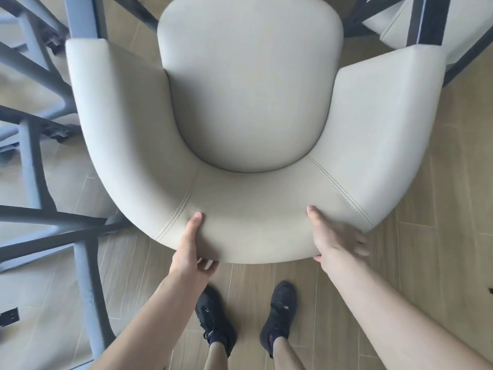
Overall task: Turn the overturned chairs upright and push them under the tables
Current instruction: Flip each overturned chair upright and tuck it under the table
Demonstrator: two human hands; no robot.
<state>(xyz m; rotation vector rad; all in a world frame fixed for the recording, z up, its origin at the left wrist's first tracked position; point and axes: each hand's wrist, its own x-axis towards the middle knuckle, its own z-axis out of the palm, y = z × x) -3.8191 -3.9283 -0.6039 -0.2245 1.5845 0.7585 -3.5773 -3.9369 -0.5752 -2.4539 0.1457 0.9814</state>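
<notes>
The cream upholstered chair stands upright on the wood-look floor, seen from directly above. Its rounded seat cushion faces up, and the curved backrest wraps around the near side, with 2 armrests running toward the far edge. 2 stitched seams cross the backrest top, 1 near each hand.

The left hand grips the near rim of the backrest left of centre: the thumb lies on top of the padding, and the fingers curl under and behind the outer edge. The right hand rests on the rim right of centre, thumb on top pointing toward the seat, fingers spread down the outer face of the backrest. That hand is blurred; the fingers look only loosely bent, and whether they clamp the padding cannot be told for certain. Both forearms reach in from the near edge.

Below the chair, between the forearms, 2 black shoes stand on the floor, toes pointing toward the chair, just beside its near edge.

At the far side, dark metal frame bars cross behind the seat on the right and the left; what they belong to cannot be told. Part of another cream chair shows at the far right corner. To the left, grey metal legs and crossbars of more furniture stand close beside the chair's left armrest. A small dark floor fitting sits at the near left edge.
</notes>
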